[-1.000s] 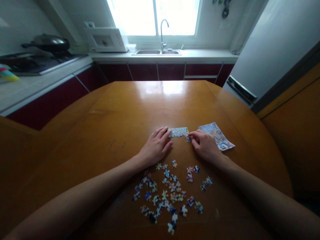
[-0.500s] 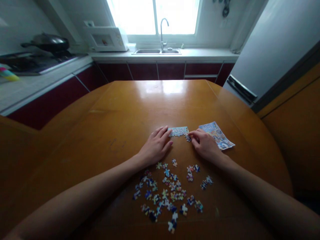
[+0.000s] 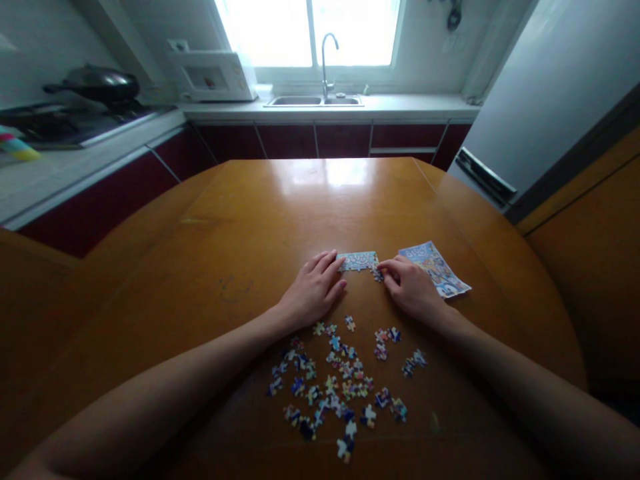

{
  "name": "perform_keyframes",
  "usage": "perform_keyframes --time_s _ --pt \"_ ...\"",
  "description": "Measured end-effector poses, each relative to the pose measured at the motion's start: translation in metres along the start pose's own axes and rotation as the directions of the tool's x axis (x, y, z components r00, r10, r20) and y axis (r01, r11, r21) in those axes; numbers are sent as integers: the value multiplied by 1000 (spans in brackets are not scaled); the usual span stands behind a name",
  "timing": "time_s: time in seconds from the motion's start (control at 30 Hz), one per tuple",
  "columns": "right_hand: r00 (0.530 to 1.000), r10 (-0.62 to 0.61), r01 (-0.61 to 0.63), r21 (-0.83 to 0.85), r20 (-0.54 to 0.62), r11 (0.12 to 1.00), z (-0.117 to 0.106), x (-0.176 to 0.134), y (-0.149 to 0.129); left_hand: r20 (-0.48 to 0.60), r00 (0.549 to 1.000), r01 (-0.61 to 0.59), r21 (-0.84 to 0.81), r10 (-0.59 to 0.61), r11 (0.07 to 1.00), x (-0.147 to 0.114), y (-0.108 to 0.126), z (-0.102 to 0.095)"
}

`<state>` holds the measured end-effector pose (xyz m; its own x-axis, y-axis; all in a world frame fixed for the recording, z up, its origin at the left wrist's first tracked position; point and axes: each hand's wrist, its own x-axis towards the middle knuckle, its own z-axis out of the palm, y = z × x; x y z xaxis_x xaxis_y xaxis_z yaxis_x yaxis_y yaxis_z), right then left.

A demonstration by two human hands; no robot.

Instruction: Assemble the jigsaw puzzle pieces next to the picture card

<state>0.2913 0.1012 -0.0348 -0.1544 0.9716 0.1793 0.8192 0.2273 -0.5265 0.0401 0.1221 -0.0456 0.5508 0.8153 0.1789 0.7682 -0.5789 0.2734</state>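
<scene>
Here, your left hand (image 3: 314, 288) lies low over the wooden table (image 3: 280, 227), fingers loosely extended and slightly apart, fingertips at the left end of the joined puzzle strip (image 3: 361, 261). Your right hand (image 3: 413, 288) has thumb and fingers curled close at the strip's lower right corner, where a few pieces jut downward; you can't tell whether they pinch one. The strip sits between your hands. Your right hand partly covers the printed sheet (image 3: 441, 268). Loose puzzle pieces (image 3: 332, 384) lie scattered nearer you, between your forearms.
</scene>
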Motion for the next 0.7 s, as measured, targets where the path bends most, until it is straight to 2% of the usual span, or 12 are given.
perform_keyframes --time_s 0.7 --pt "1000 11 -11 10 5 1000 0 0 0 6 1000 -6 18 6 1000 0 0 -1"
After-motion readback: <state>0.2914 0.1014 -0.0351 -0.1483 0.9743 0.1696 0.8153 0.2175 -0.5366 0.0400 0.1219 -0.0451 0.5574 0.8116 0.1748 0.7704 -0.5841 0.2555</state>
